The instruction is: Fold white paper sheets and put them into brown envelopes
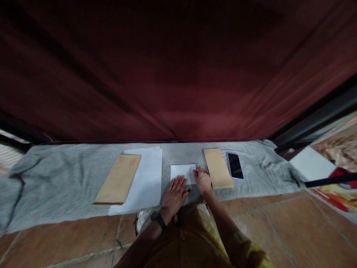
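Observation:
A small white rectangle of paper [182, 169] lies on the grey cloth in front of me. My left hand [174, 193] rests flat on its lower left part, fingers stretched out and a dark band on the wrist. At the paper's right edge is my right hand [203, 180], its fingers curled closed against that edge. Just right of it a brown envelope [219, 168] lies on the cloth. A small dark spot shows by my left thumb; what it is I cannot make out.
Grey cloth [69, 167] covers the narrow bench. To the left, a larger brown envelope [119, 178] overlaps white sheets [149, 175]. A phone [235, 166] lies at the right. Behind the bench hangs a dark red curtain [178, 82]. Floor tiles [267, 223] show below.

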A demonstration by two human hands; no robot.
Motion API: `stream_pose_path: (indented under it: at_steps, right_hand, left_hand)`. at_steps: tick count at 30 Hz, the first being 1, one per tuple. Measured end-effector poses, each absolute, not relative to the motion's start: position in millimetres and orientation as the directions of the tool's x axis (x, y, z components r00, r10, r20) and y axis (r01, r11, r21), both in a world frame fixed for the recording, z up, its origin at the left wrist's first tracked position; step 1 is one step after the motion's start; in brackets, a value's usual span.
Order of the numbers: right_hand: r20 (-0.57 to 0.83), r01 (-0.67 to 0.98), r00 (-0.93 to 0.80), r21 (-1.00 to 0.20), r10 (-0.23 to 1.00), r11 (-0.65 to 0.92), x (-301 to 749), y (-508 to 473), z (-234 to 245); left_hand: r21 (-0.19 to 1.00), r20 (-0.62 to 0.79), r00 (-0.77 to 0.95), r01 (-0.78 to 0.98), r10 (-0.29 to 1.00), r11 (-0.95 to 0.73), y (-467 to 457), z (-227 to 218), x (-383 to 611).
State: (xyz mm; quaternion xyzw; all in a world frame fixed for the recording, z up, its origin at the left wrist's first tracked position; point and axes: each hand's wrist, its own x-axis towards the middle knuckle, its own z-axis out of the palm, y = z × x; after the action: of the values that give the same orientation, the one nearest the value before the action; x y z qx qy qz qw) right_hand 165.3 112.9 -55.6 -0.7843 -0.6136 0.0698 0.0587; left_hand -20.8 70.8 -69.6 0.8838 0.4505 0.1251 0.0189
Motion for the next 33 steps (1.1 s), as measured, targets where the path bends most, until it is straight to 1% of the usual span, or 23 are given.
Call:
stream_pose_path:
  at_steps: [14,24,31,33]
  right_hand:
    - [-0.074,0.944,0.283,-0.152,0.956,-0.291,160.9,112.5,-50.1]
    - [-0.118,0.929,0.308,-0.176,0.944,-0.325,161.9,112.3,-48.3]
    - [-0.088,0.924,0.32,-0.192,0.943,-0.332,161.2,111.2,-49.4]
    - [-0.057,0.922,0.322,-0.206,0.945,-0.327,161.9,109.3,-50.6]
  left_hand:
    - [0.178,0.176,0.559,0.792,0.811,-0.584,71.5,-74.3,-21.4]
    - [0.159,0.184,0.559,0.795,0.809,-0.585,70.1,-74.8,-20.6]
    - [0.167,0.193,0.56,0.79,0.805,-0.59,70.0,-73.6,-20.7]
    - [0.177,0.194,0.557,0.79,0.808,-0.587,70.4,-73.3,-20.3]
